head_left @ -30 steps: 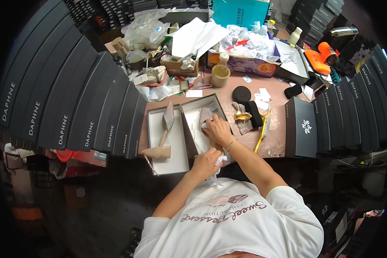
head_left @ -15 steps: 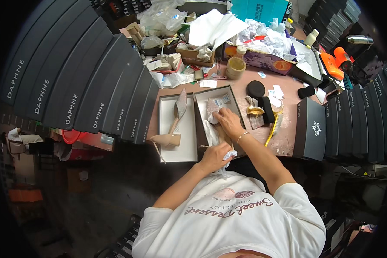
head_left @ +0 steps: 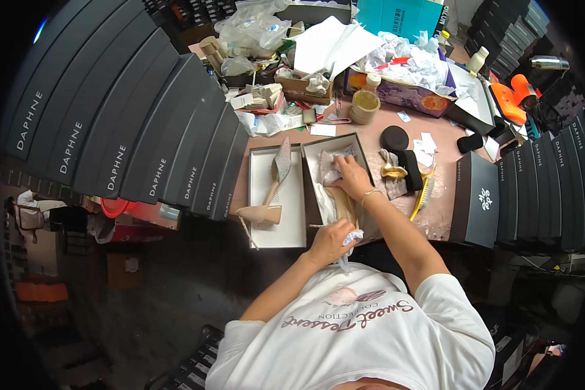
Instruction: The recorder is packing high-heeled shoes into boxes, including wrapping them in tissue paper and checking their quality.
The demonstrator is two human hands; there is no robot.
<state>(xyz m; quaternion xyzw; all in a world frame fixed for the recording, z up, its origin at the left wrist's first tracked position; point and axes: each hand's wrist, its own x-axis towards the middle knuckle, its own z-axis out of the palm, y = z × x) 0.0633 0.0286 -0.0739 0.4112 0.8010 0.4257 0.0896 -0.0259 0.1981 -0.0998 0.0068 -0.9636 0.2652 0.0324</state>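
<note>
Two open shoebox parts lie side by side on the table before me. In the left tray (head_left: 287,235) rests a beige high-heeled shoe (head_left: 265,213) with a sparkly pointed toe and a thin strap. The right box (head_left: 363,148) holds white tissue and a second beige shoe (head_left: 343,200), partly covered by my hands. My right hand (head_left: 352,175) reaches into this box, its fingers closed at the shoe's sparkly toe part. At the box's near edge my left hand (head_left: 330,242) is closed, with crumpled white paper (head_left: 353,236) sticking out of it.
Dark shoebox stacks (head_left: 120,123) stand at the left and right (head_left: 533,188). Right of the open box lie a round black tin (head_left: 394,138), a black brush (head_left: 409,170) and a yellow-handled brush (head_left: 424,195). Behind are a jar (head_left: 364,106) and a carton of crumpled paper (head_left: 403,91).
The whole view has shifted slightly, so the table appears a little further right. My right fingers have shifted slightly at the shoe's toe, and more of the shoe shows between my hands.
</note>
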